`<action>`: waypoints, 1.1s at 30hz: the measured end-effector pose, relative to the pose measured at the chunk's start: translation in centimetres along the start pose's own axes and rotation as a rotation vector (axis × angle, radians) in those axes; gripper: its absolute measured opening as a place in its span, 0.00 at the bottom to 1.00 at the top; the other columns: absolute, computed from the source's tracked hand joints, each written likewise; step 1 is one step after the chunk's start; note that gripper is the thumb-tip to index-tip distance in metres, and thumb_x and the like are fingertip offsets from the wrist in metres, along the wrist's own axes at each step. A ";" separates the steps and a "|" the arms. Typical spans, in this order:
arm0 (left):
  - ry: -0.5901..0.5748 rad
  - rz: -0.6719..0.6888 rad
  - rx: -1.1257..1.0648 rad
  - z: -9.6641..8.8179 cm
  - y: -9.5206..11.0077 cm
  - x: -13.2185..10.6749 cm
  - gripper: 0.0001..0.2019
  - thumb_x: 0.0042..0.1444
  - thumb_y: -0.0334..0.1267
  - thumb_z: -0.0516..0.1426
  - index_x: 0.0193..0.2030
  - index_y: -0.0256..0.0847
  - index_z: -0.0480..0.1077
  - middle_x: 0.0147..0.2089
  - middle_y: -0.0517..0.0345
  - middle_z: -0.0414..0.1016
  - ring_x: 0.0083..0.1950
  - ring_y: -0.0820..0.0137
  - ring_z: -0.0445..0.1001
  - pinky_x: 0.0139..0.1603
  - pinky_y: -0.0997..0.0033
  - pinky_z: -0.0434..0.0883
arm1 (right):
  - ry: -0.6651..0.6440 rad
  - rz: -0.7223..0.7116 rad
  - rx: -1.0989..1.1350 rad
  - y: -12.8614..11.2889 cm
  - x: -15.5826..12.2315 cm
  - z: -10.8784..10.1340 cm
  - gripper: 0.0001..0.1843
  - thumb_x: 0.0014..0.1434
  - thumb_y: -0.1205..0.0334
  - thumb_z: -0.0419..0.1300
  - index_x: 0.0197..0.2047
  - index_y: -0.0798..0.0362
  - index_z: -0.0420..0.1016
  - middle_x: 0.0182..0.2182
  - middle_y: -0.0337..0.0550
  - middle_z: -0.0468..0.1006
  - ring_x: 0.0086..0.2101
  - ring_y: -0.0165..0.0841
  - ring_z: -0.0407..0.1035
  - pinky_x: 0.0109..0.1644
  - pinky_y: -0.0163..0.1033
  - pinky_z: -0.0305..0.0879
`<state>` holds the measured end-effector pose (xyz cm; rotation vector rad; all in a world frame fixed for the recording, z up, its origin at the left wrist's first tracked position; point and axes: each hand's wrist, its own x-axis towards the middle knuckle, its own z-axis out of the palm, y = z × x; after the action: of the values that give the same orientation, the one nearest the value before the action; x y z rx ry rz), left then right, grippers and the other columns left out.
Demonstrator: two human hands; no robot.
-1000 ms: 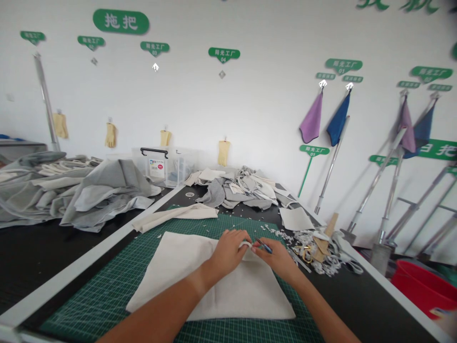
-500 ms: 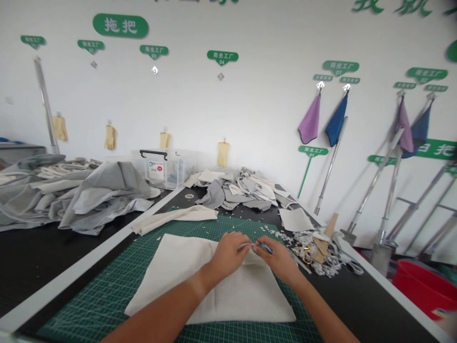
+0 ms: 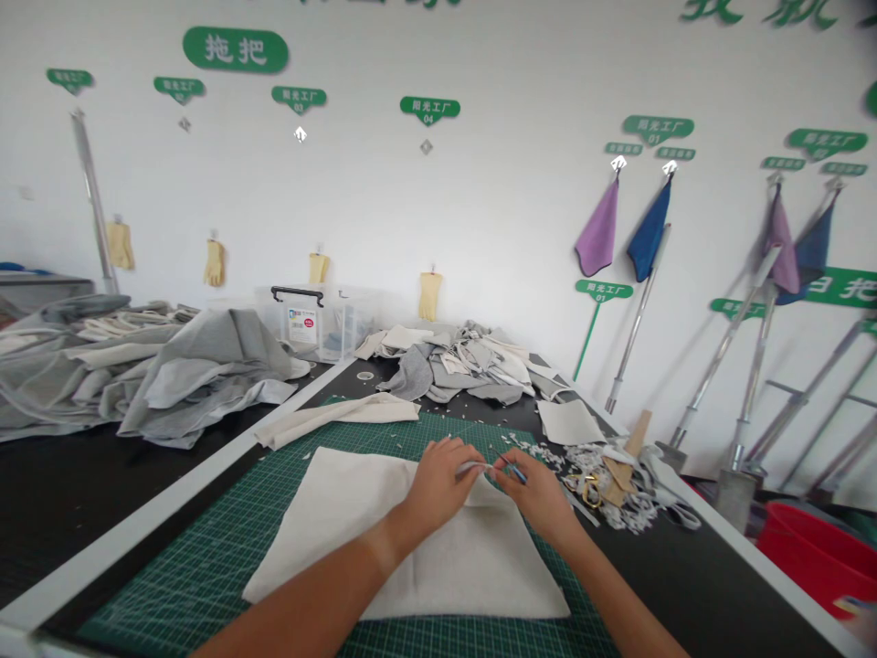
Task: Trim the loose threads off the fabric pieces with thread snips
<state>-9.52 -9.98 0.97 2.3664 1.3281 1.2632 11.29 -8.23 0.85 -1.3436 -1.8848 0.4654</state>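
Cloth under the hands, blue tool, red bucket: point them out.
Cloth [image 3: 456,559], head view: near its middle.
Blue tool [image 3: 519,474], head view: its blue part.
Red bucket [image 3: 801,564], head view: its outer wall.

The cloth [image 3: 472,571] is off-white, the mat [image 3: 212,539] green with a pale grid, the counter [image 3: 692,576] black, the bucket [image 3: 805,553] bright red.

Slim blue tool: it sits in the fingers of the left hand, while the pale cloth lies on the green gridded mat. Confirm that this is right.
Wrong hand: the head view shows the slim blue tool in the fingers of the right hand, not the left hand. The pale cloth does lie on the green gridded mat.
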 end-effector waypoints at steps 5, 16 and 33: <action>-0.003 0.002 -0.024 0.0 -0.1 0.0 0.09 0.67 0.46 0.56 0.41 0.48 0.76 0.43 0.61 0.79 0.48 0.66 0.72 0.50 0.64 0.62 | 0.001 -0.009 -0.004 -0.5 0.1 -0.3 0.13 0.61 0.50 0.61 0.35 0.50 0.77 0.25 0.37 0.73 0.28 0.33 0.63 0.32 0.36 0.56; -0.039 -0.009 -0.042 0.3 -0.5 0.2 0.07 0.65 0.44 0.57 0.41 0.48 0.77 0.41 0.60 0.78 0.47 0.65 0.72 0.49 0.65 0.63 | -0.032 -0.020 -0.007 -0.7 -0.2 -0.2 0.13 0.61 0.50 0.61 0.37 0.50 0.79 0.29 0.39 0.77 0.30 0.34 0.66 0.35 0.36 0.58; -0.057 -0.171 -0.356 1.7 -2.3 0.5 0.09 0.61 0.44 0.59 0.41 0.43 0.77 0.36 0.61 0.77 0.36 0.70 0.70 0.38 0.71 0.64 | -0.105 -0.044 0.091 0.3 -0.1 0.8 0.16 0.63 0.46 0.59 0.41 0.50 0.78 0.31 0.37 0.74 0.31 0.33 0.64 0.36 0.36 0.57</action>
<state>-9.60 -7.77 -0.94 1.9883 1.1485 1.2517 10.85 -8.13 0.10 -1.2376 -1.9495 0.6018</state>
